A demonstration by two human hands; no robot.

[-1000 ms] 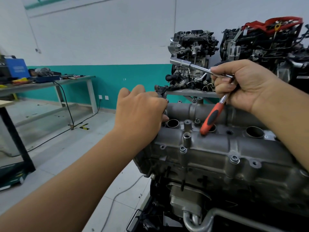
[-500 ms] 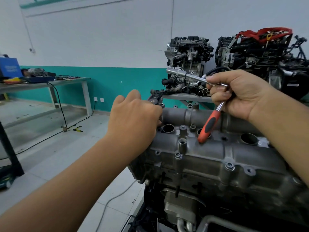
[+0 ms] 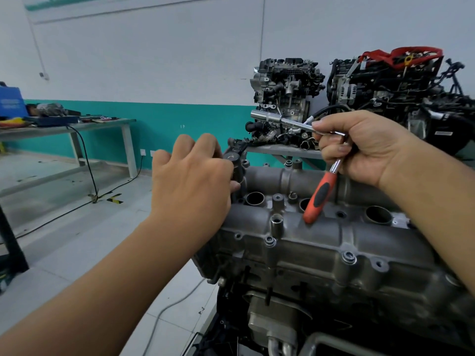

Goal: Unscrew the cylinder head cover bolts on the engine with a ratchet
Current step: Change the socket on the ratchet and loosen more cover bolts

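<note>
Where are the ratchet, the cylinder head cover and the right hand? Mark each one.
ratchet (image 3: 320, 195): head view, on its red and black handle.
cylinder head cover (image 3: 321, 237): head view, on its bare front slope.
right hand (image 3: 359, 145): head view, on its back.

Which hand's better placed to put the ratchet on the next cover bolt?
Right. The right hand already grips the ratchet above the cylinder head cover; the left hand is busy at the cover's left end.
</note>
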